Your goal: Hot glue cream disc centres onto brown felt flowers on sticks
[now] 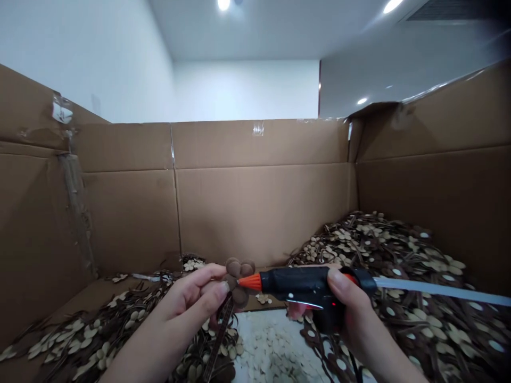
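Observation:
Between thumb and fingers, my left hand pinches a brown petalled flower, with a dark strap hanging below it. My right hand is wrapped round a black hot glue gun with an orange nozzle. The nozzle points left, its tip at the middle of the flower; whether it touches cannot be told. A long whitish glue stick runs out of the gun's rear to the right. A small red light shows on the gun's body.
Cardboard walls stand at the front and both sides. A large heap of brown and beige flowers with straps fills the right; another flower pile lies left. Below the hands, a white surface carries many small beige pieces.

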Available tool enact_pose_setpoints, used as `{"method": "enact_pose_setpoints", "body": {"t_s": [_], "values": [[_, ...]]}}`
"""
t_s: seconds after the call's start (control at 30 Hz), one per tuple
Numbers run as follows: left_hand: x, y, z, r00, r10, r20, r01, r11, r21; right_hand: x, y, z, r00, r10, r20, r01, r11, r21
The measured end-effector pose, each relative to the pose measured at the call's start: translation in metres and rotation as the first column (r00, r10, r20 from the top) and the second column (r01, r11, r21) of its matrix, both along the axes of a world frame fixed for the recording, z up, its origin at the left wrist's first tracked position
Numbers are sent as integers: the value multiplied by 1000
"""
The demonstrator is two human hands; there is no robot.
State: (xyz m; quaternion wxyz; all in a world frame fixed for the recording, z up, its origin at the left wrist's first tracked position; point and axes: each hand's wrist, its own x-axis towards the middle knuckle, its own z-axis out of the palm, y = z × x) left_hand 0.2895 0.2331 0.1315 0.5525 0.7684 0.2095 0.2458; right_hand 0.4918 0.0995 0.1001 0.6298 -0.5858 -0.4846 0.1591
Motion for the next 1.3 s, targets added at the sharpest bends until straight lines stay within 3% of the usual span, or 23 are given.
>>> {"method": "enact_pose_setpoints", "body": {"t_s": [0.33,0.73,0.83,0.93,1.03,1.13,1.2,1.3], "values": [[2,-7,9,1000,-15,-3,15,1000,17,8,-6,-4,998,-65,-20,65,998,-20],[1,-4,-4,994,92,54,-94,995,25,-8,-8,7,963,-270,-29,269,963,-33],[5,-2,-3,996,56,64,-59,997,57,-14,-12,16,916,-376,136,372,926,59],[12,1,-2,998,-5,69,-1,995,98,-19,-13,24,852,-409,328,380,913,150],[18,2,-5,995,-79,53,74,993,91,-19,-8,25,908,-338,248,321,941,106],[22,-1,-7,991,-132,17,130,987,91,-13,1,18,991,-89,99,94,994,-49],[23,-4,-8,986,-165,-1,164,980,109,-9,4,12,999,42,11,-41,995,-89],[25,-8,-8,977,-208,-37,211,967,142,-5,6,7,993,108,-56,-112,990,-82]]}}
